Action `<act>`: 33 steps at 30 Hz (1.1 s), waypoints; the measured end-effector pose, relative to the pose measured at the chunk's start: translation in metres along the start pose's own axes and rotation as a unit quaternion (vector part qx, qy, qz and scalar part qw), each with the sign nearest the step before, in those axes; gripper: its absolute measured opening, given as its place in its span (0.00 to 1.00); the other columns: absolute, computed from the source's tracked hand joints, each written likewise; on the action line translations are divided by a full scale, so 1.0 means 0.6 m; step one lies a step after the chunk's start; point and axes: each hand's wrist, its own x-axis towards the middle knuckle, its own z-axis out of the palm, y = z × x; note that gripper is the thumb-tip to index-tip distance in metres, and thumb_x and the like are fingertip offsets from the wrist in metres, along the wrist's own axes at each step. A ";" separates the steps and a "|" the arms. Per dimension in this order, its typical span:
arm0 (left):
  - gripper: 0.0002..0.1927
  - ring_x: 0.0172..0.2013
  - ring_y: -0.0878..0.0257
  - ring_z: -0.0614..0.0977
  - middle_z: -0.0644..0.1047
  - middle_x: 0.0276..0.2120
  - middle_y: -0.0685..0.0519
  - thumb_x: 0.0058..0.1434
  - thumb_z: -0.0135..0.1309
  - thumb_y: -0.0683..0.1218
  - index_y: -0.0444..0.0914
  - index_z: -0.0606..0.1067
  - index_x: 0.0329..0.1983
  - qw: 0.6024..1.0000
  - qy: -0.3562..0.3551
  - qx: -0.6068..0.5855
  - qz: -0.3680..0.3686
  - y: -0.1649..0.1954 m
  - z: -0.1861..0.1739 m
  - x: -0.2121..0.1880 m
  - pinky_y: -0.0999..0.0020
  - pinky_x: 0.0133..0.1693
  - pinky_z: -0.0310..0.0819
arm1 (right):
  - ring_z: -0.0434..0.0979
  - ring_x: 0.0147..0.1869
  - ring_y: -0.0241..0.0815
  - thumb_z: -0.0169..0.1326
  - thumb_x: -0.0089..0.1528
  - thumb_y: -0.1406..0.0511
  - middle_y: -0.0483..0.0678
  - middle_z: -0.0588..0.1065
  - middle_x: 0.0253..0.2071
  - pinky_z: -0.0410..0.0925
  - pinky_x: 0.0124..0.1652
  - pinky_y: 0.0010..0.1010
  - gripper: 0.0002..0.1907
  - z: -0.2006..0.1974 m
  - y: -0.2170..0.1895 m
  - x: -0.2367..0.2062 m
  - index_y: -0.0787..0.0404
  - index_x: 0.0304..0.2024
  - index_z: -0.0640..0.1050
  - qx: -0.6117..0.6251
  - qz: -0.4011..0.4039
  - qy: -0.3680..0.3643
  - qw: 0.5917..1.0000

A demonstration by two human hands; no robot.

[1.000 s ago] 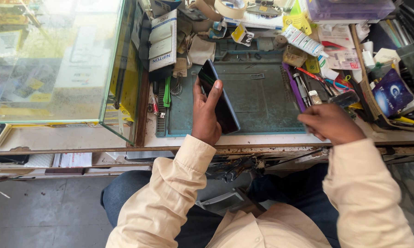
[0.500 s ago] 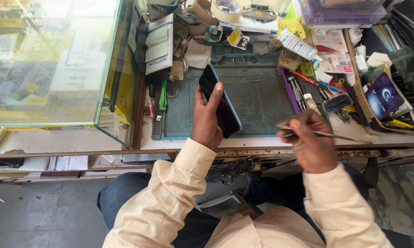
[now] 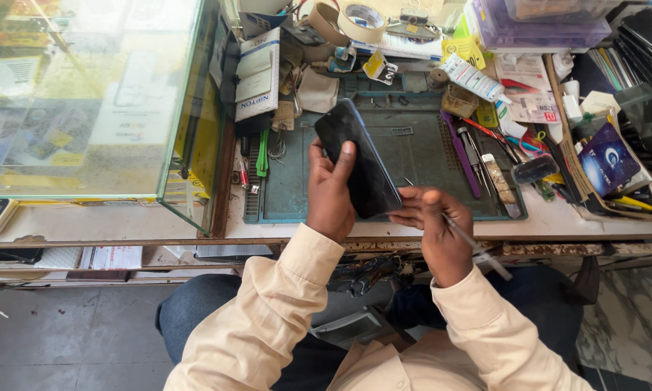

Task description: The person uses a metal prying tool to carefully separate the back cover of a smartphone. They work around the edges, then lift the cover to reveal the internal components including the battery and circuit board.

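Observation:
My left hand [image 3: 331, 194] grips a black smartphone [image 3: 358, 158], held tilted above a green work mat [image 3: 413, 156] on the bench. My right hand [image 3: 437, 230] is at the phone's lower right edge, fingers touching it, and holds a thin metal tool [image 3: 478, 247] whose handle sticks out to the lower right. Both arms wear cream sleeves.
A glass display case [image 3: 94, 101] stands at the left. Tape rolls [image 3: 347, 20], a white tube [image 3: 474, 78], small boxes, pens and hand tools [image 3: 478, 156] crowd the back and right of the bench. A dark card [image 3: 607, 159] lies at the right. Drawers sit under the bench edge.
My right hand lifted a thin tool from the right side of the bench and moved left to the phone's lower edge. The left hand kept holding the phone.

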 end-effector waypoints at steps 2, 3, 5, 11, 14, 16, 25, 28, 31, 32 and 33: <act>0.25 0.51 0.65 0.76 0.75 0.53 0.51 0.70 0.55 0.44 0.38 0.59 0.66 0.999 -0.032 0.016 0.016 0.003 0.004 -0.006 0.68 0.53 0.72 | 0.82 0.45 0.37 0.58 0.65 0.56 0.51 0.80 0.45 0.78 0.45 0.31 0.24 0.004 -0.002 0.003 0.69 0.54 0.77 0.001 -0.009 -0.038 0.999; 0.25 0.52 0.65 0.76 0.75 0.53 0.51 0.71 0.54 0.43 0.37 0.59 0.66 0.998 -0.049 0.024 0.022 0.005 0.008 -0.008 0.69 0.54 0.72 | 0.80 0.45 0.36 0.64 0.63 0.60 0.51 0.79 0.46 0.75 0.45 0.29 0.25 0.005 -0.004 0.003 0.70 0.56 0.76 0.001 -0.014 -0.056 0.998; 0.27 0.56 0.65 0.75 0.74 0.57 0.50 0.70 0.54 0.41 0.37 0.58 0.68 0.993 -0.085 0.075 0.025 0.014 0.017 -0.015 0.68 0.58 0.71 | 0.80 0.47 0.34 0.65 0.62 0.62 0.49 0.80 0.46 0.74 0.47 0.25 0.24 0.003 -0.007 0.008 0.69 0.56 0.77 -0.037 -0.024 -0.040 0.998; 0.34 0.57 0.59 0.78 0.76 0.59 0.41 0.64 0.57 0.36 0.37 0.61 0.73 0.872 -0.268 0.394 0.115 0.081 0.043 -0.038 0.64 0.55 0.75 | 0.80 0.44 0.32 0.65 0.62 0.62 0.45 0.80 0.44 0.75 0.43 0.25 0.23 -0.026 -0.043 0.040 0.66 0.56 0.77 0.012 0.008 -0.008 1.000; 0.34 0.49 0.60 0.82 0.80 0.50 0.41 0.59 0.63 0.38 0.37 0.68 0.69 0.832 -0.290 0.458 0.118 0.107 0.057 -0.041 0.63 0.48 0.78 | 0.81 0.44 0.35 0.65 0.62 0.62 0.45 0.79 0.44 0.77 0.41 0.29 0.21 -0.034 -0.056 0.044 0.65 0.53 0.76 0.030 -0.013 -0.008 0.999; 0.29 0.41 0.61 0.82 0.82 0.41 0.44 0.55 0.68 0.41 0.36 0.74 0.60 0.808 -0.275 0.513 0.085 0.123 0.056 -0.029 0.64 0.42 0.78 | 0.82 0.46 0.37 0.66 0.62 0.63 0.46 0.78 0.45 0.78 0.42 0.32 0.21 -0.031 -0.055 0.043 0.64 0.53 0.75 0.068 -0.022 0.011 0.997; 0.12 0.35 0.73 0.78 0.79 0.33 0.59 0.57 0.68 0.40 0.35 0.78 0.42 0.886 -0.230 0.400 0.046 0.123 -0.028 0.027 0.75 0.38 0.74 | 0.79 0.60 0.42 0.56 0.68 0.55 0.51 0.77 0.54 0.77 0.56 0.38 0.27 -0.044 -0.029 0.027 0.65 0.63 0.71 -0.029 -0.060 -0.037 0.997; 0.12 0.37 0.73 0.75 0.77 0.33 0.60 0.59 0.66 0.38 0.36 0.76 0.43 0.906 -0.236 0.351 0.024 0.115 -0.049 0.040 0.75 0.41 0.71 | 0.76 0.65 0.41 0.45 0.71 0.50 0.52 0.76 0.58 0.70 0.63 0.37 0.31 -0.057 -0.032 0.013 0.65 0.67 0.69 -0.073 -0.103 -0.031 0.992; 0.11 0.40 0.74 0.74 0.76 0.36 0.60 0.63 0.64 0.39 0.36 0.74 0.44 0.914 -0.256 0.314 0.003 0.105 -0.061 0.044 0.75 0.45 0.70 | 0.79 0.60 0.41 0.38 0.74 0.50 0.54 0.76 0.53 0.69 0.63 0.35 0.31 -0.077 -0.041 0.003 0.65 0.65 0.74 -0.128 -0.118 -0.011 0.985; 0.11 0.40 0.74 0.74 0.75 0.36 0.60 0.63 0.64 0.40 0.37 0.73 0.44 0.915 -0.256 0.311 -0.010 0.104 -0.063 0.044 0.75 0.45 0.70 | 0.79 0.59 0.42 0.42 0.75 0.54 0.54 0.76 0.53 0.71 0.62 0.35 0.26 -0.080 -0.043 0.003 0.66 0.64 0.76 -0.146 -0.113 -0.001 0.983; 0.11 0.41 0.74 0.74 0.75 0.36 0.60 0.63 0.63 0.40 0.37 0.73 0.44 0.916 -0.257 0.308 -0.021 0.103 -0.063 0.046 0.75 0.45 0.70 | 0.80 0.58 0.43 0.47 0.77 0.59 0.55 0.75 0.53 0.73 0.62 0.35 0.21 -0.082 -0.043 0.004 0.67 0.62 0.78 -0.165 -0.109 0.008 0.980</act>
